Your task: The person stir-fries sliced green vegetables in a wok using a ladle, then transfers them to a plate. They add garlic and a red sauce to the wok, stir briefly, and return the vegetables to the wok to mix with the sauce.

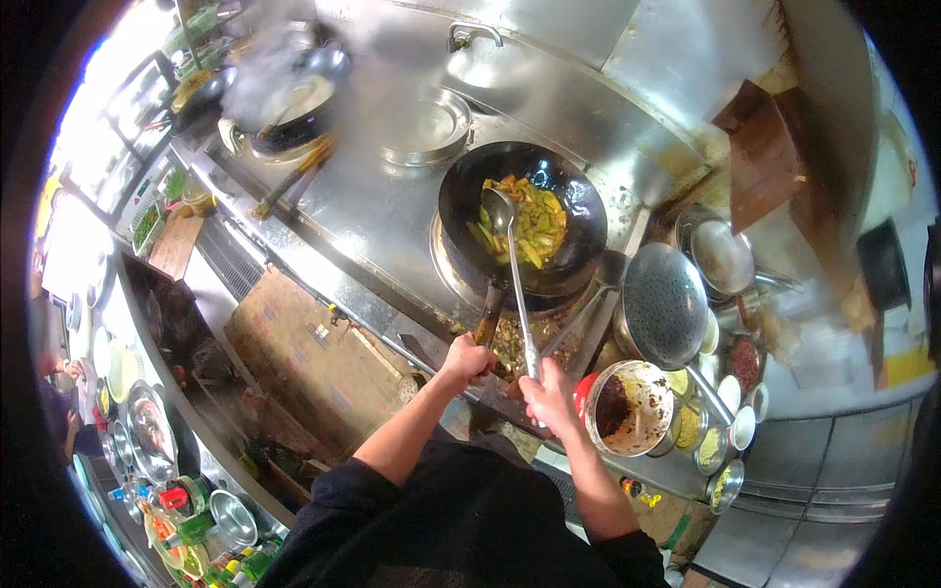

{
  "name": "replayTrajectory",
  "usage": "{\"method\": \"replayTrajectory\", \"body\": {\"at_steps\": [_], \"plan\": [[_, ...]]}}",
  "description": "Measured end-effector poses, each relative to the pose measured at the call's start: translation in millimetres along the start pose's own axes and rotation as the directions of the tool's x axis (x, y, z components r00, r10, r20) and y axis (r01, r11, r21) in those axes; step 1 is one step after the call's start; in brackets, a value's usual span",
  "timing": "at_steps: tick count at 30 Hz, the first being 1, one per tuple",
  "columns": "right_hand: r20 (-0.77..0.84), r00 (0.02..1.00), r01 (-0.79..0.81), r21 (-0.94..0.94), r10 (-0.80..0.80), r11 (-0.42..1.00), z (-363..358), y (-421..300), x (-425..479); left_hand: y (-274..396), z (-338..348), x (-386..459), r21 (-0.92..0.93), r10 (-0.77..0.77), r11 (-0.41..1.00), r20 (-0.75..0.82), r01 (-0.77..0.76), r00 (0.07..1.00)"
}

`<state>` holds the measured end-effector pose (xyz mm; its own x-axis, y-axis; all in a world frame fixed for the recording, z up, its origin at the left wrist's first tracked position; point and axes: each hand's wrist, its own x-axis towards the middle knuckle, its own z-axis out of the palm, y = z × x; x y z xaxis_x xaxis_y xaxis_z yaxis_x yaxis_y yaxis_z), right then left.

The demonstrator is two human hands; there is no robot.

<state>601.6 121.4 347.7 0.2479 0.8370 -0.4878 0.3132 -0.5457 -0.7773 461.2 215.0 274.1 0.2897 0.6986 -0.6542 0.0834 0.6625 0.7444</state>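
My left hand (pixel 467 360) is closed around the wooden handle (pixel 491 312) of a black wok (pixel 581 213), which sits on a stove burner in front of me. In my right hand (pixel 550 397) is the white grip of a long metal ladle (pixel 516 272). Its bowl rests at the left side of the food, inside the wok. Glossy yellow-green vegetable pieces (pixel 540 224), mixed with some browner bits, fill the middle of the pan; their exact kind I cannot tell.
Right of my hands are a bucket of dark sauce (pixel 636 430), a perforated strainer (pixel 664 305) and several seasoning bowls (pixel 709 450). A second wok (pixel 294 117) steams at the upper left, near a metal basin (pixel 428 126). A faucet (pixel 474 31) stands behind. Another person's hand (pixel 72 367) shows far left.
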Motion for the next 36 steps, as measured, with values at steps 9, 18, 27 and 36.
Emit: {"method": "replayTrajectory", "body": {"at_steps": [9, 18, 27, 36], "plan": [[-0.060, 0.974, 0.188, -0.318, -0.218, 0.929, 6, 42, 22, -9, 1, 9, -0.006, -0.009, 1.000, 0.024, 0.009, 1.000], [-0.258, 0.891, 0.265, -0.369, -0.372, 0.891, -24, -1, 61, -10, -1, 11, -0.085, 0.045, 0.996, 0.079, -0.038, 0.996], [0.019, 0.979, 0.153, -0.725, -0.202, 0.671, -75, -7, -18, 11, -6, 14, -0.064, -0.040, 0.996, 0.224, 0.056, 0.974], [0.136, 0.975, 0.220, -0.470, -0.177, 0.855, -132, -30, -83, 49, 13, -50, 0.106, -0.003, 0.994, 0.207, -0.019, 0.978]]}}
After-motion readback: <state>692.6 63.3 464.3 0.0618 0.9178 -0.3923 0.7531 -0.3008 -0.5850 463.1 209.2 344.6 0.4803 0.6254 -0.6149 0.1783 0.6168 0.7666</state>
